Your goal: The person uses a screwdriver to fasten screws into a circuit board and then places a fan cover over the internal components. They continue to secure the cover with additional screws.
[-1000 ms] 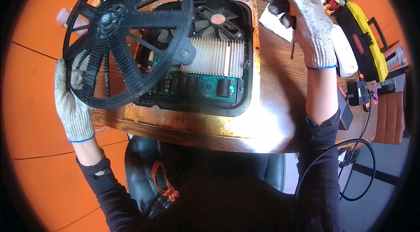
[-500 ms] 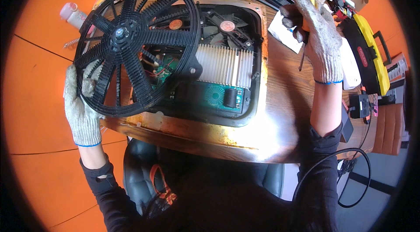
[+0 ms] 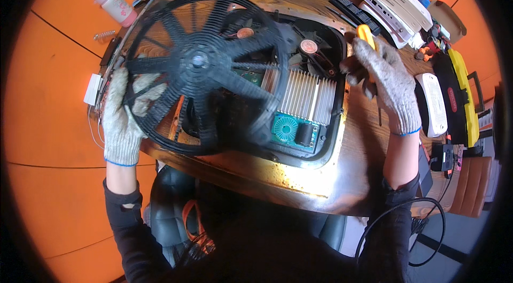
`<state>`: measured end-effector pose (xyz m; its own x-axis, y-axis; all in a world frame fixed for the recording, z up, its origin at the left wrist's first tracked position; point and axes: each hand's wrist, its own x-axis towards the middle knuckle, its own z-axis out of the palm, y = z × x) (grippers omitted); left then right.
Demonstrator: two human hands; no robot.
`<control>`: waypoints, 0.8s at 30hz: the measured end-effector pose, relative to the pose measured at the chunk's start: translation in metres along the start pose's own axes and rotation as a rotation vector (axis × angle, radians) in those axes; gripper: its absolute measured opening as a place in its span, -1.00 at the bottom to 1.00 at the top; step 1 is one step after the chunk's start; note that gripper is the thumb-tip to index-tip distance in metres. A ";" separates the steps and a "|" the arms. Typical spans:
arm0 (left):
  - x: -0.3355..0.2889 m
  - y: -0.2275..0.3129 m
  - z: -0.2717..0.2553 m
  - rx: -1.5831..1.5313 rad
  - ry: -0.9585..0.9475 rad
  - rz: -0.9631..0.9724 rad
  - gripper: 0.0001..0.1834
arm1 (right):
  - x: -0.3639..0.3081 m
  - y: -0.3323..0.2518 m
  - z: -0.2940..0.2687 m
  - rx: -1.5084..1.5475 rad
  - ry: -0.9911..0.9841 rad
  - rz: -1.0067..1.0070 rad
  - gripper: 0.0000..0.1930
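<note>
Shifted rightward over the ribbed silver metal heatsink (image 3: 307, 96), the round, spoked black plastic grille (image 3: 197, 60) lies right of the nearer grey-white-gloved left hand (image 3: 122, 123), clamped on its rim, fingers apparently behind. Well apart, the grey-white-gloved right hand (image 3: 391, 83) grips a yellow-handled tool (image 3: 366, 35), its long axis running fore and aft.

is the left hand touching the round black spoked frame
Touching: the head view shows the left hand gripping the round black spoked frame at its left rim.

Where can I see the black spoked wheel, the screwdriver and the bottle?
Black spoked wheel (image 3: 196, 60): head view, on its central hub.
Screwdriver (image 3: 366, 36): head view, on its yellow handle.
Bottle (image 3: 116, 7): head view, on its pale side.
</note>
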<state>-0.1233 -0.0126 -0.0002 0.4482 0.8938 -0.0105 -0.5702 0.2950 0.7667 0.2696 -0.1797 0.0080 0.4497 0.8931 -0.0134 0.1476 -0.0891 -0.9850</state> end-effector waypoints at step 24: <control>0.071 -0.048 0.041 0.413 -0.164 -0.407 -0.70 | 0.000 0.023 0.012 0.087 -0.008 0.397 -0.49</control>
<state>-0.0366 0.0227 -0.0114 0.6934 0.6631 -0.2819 -0.0304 0.4178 0.9080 0.2620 -0.1760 -0.0164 0.4496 0.8002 -0.3970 -0.1120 -0.3904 -0.9138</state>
